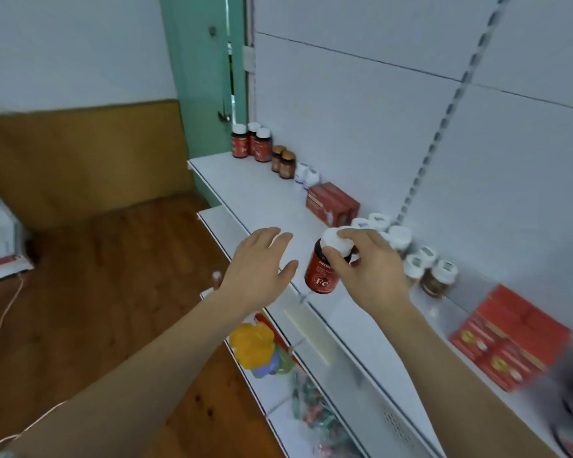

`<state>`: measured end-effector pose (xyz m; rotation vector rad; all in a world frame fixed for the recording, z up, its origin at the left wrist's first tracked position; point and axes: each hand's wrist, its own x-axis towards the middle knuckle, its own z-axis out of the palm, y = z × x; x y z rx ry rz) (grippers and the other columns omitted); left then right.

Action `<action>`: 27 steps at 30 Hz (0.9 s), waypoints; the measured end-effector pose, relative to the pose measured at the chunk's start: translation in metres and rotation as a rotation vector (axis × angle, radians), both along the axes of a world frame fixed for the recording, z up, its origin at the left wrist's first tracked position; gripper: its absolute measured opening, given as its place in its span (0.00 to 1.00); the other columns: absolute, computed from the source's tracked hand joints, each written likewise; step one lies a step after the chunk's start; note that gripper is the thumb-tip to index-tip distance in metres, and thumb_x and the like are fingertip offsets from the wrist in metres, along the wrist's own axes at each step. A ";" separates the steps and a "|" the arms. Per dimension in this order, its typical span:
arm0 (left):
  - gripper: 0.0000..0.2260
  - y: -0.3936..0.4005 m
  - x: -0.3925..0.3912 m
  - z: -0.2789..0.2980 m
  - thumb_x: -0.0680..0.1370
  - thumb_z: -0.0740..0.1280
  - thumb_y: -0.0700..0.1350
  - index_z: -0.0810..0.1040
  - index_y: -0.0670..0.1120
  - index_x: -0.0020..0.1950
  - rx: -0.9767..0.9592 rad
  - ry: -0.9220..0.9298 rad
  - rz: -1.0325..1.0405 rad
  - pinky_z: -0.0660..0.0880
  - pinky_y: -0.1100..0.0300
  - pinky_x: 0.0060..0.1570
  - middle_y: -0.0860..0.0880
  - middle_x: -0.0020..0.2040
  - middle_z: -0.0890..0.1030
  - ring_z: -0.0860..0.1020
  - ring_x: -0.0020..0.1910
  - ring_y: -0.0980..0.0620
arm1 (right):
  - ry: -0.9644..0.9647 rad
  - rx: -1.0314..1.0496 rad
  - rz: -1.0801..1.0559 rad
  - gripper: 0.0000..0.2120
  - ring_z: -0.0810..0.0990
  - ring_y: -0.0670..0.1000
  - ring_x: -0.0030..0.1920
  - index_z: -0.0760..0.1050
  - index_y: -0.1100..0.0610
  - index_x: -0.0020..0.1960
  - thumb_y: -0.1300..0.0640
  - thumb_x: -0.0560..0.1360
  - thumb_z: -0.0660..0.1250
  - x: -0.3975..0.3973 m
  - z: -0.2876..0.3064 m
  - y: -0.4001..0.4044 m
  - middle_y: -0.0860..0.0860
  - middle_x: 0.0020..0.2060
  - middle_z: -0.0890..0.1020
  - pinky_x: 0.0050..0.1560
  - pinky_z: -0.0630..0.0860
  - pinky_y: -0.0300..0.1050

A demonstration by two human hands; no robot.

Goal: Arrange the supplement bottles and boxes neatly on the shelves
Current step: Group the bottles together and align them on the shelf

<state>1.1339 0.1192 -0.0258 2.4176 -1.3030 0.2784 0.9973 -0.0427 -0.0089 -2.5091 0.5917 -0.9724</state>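
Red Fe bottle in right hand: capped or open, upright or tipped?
Capped and slightly tilted: the red Fe bottle wears its white cap, gripped by the right hand, base leaning left.

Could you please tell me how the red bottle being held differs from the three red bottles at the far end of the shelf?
The held red bottle is tilted, gripped at its cap by the right hand; the three far red bottles stand upright, untouched, on the shelf. All have white caps and red labels.

A pale wall with a brown lower band meets a wood floor beside a green door.
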 end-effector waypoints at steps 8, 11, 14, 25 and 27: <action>0.24 -0.003 0.131 0.004 0.81 0.58 0.58 0.64 0.51 0.75 -0.003 0.020 0.137 0.62 0.49 0.73 0.47 0.75 0.66 0.62 0.75 0.45 | 0.027 -0.010 0.118 0.16 0.81 0.51 0.44 0.78 0.50 0.57 0.44 0.73 0.70 0.158 0.006 -0.012 0.48 0.52 0.80 0.45 0.79 0.47; 0.24 0.000 0.191 0.002 0.81 0.58 0.58 0.64 0.51 0.75 -0.034 0.033 0.187 0.60 0.49 0.73 0.48 0.75 0.66 0.61 0.75 0.46 | 0.033 -0.042 0.148 0.16 0.81 0.51 0.44 0.78 0.51 0.57 0.45 0.73 0.71 0.220 0.009 -0.012 0.48 0.53 0.81 0.46 0.79 0.47; 0.24 0.003 0.257 -0.001 0.81 0.58 0.59 0.64 0.52 0.75 -0.040 0.039 0.195 0.61 0.49 0.72 0.48 0.75 0.66 0.62 0.75 0.46 | 0.045 -0.054 0.130 0.17 0.81 0.50 0.44 0.77 0.51 0.57 0.44 0.73 0.70 0.284 0.009 -0.009 0.48 0.54 0.80 0.46 0.78 0.45; 0.25 -0.007 0.458 -0.005 0.80 0.57 0.61 0.64 0.53 0.74 0.005 0.007 0.054 0.63 0.48 0.71 0.48 0.75 0.67 0.64 0.74 0.46 | 0.037 -0.028 -0.090 0.19 0.79 0.55 0.49 0.78 0.54 0.59 0.44 0.73 0.69 0.470 -0.005 -0.018 0.52 0.52 0.82 0.49 0.78 0.50; 0.24 -0.016 0.485 -0.008 0.80 0.57 0.60 0.65 0.52 0.74 0.007 0.001 0.013 0.64 0.48 0.70 0.48 0.74 0.68 0.65 0.73 0.46 | 0.048 -0.011 -0.123 0.20 0.79 0.54 0.50 0.78 0.54 0.60 0.43 0.74 0.69 0.495 -0.009 -0.027 0.52 0.52 0.82 0.49 0.78 0.49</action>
